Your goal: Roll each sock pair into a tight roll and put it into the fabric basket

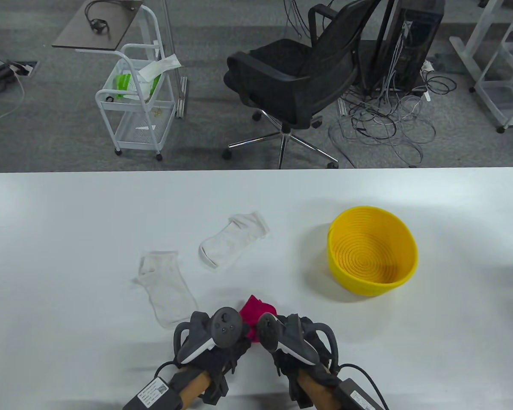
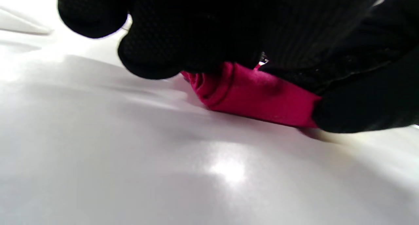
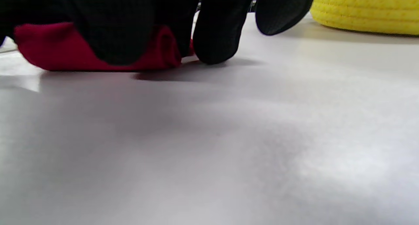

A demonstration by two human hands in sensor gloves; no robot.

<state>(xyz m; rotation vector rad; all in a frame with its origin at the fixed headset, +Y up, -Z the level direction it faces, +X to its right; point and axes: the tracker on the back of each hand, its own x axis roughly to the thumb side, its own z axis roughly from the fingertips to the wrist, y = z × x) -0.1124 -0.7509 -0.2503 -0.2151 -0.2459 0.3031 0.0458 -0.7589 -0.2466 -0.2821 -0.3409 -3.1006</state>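
Table view: a white worktop [image 1: 68, 239] fills the lower half of the frame, glossy enough to throw back the ceiling light. Behind it, grey carpet carries a black mesh office chair [image 1: 299, 77] at top centre, a tangle of cables [image 1: 384, 119] to its right, and a white wire trolley [image 1: 137, 106] at upper left holding green-and-white packaging.

At bottom centre the left hand [image 1: 209, 341] and right hand [image 1: 295, 341] sit side by side, each grip curled down onto a magenta sock roll [image 1: 256, 314] lying on the worktop (the wrist views show it partly rolled, a coiled end peeping out beside the black fingertips [image 2: 147, 61]). Two white socks lie flat: one [image 1: 166, 290] just left of the hands, the other [image 1: 233, 247] further up toward centre. The yellow coiled-rope basket [image 1: 404, 273] stands at centre right, apart from the roll.

White stickers on the wrist units at the bottom edge carry print too small to read.
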